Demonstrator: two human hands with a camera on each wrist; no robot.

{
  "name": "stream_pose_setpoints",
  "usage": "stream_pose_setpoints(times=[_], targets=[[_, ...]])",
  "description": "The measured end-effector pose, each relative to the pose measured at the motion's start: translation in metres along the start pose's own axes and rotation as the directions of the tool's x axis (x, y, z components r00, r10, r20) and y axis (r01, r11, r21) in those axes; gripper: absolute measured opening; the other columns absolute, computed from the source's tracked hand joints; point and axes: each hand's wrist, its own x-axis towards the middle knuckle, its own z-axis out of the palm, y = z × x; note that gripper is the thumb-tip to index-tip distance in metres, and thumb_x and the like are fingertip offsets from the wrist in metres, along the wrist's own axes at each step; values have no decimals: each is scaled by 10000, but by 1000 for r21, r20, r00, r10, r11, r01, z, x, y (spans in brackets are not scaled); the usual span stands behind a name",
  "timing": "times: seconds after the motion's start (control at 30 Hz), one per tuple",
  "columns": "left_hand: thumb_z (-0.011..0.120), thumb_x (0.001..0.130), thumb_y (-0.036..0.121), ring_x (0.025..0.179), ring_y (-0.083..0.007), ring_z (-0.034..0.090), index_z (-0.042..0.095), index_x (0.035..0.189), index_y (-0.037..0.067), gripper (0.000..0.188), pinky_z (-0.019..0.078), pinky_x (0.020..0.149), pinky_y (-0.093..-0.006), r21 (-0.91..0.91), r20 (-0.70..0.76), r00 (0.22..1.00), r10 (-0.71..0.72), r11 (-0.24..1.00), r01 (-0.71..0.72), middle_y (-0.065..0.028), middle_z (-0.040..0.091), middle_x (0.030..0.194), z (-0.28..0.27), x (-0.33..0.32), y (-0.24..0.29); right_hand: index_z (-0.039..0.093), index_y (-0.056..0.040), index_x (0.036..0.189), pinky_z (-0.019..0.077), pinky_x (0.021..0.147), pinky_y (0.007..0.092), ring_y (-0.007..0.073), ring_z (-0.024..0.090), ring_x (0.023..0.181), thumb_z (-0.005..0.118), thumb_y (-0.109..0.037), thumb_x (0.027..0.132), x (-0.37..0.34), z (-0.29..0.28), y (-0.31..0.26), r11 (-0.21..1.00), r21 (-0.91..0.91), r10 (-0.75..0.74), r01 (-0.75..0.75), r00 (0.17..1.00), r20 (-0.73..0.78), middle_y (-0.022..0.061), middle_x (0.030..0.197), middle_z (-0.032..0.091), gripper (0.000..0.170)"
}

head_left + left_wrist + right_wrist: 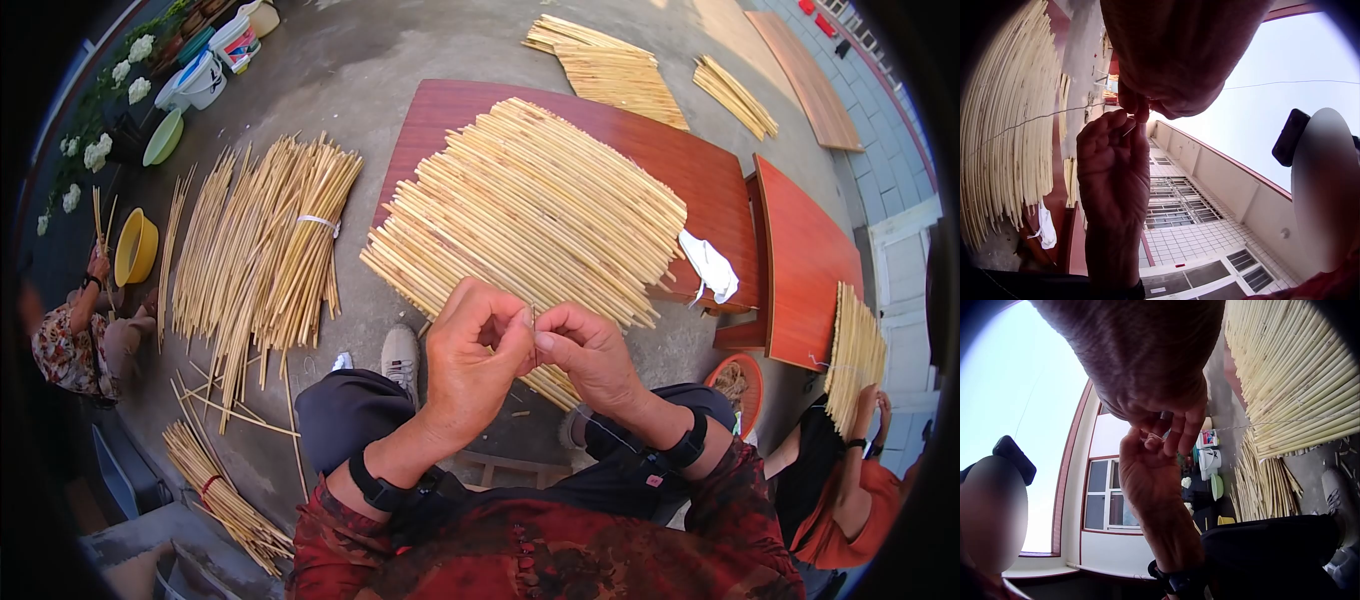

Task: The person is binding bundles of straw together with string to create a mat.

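Fingertip to fingertip, my left hand [468,350] and right hand [598,365] meet above the near edge of a mat of pale stalks [530,210] on a red table. Both pinch a thin thread between thumb and fingers. From the hands in the left wrist view, the twisted thread [1054,113] runs across the mat; it also shows in the right wrist view [1272,422]. A short thin piece sticks out at the fingertips; whether it is a needle or thread end, I cannot tell. The left hand [1179,50] partly hides the pinch.
Loose stalks and a tied bundle [300,240] lie left on the floor, a smaller bundle [225,495] nearer. A white cloth [710,268] hangs at the table's right corner. An orange basket [737,385] stands by the right knee. People sit at both sides.
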Motion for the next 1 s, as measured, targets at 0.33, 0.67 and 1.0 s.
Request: stream_pose_setpoints(times=[0.33,0.67,1.0], targets=[[573,775,-35,585,-54,499,530,769,2,57,418,482,-188,-48,4,1000,-22,999,22,-29,464,751,1,0,2,515,14,919,493,714,272,146,593,760,495,-96,877,-1,0,-2,1000,16,9,-9,1000,3,80,814,595,119],[539,784,-73,560,-54,526,526,781,-16,58,421,473,-169,-19,25,1000,3,1000,-2,-24,452,794,-1,0,1,516,11,917,495,714,275,149,595,763,499,-93,874,0,0,0,1000,24,8,-8,1000,1,78,816,593,113],[543,786,-64,556,-53,524,524,782,-15,53,422,469,-169,-15,41,999,-6,1000,6,-26,453,798,-1,-1,-1,516,10,920,500,706,275,150,601,750,513,-91,867,-1,-1,-1,999,27,20,-20,1000,-6,77,814,593,115]])
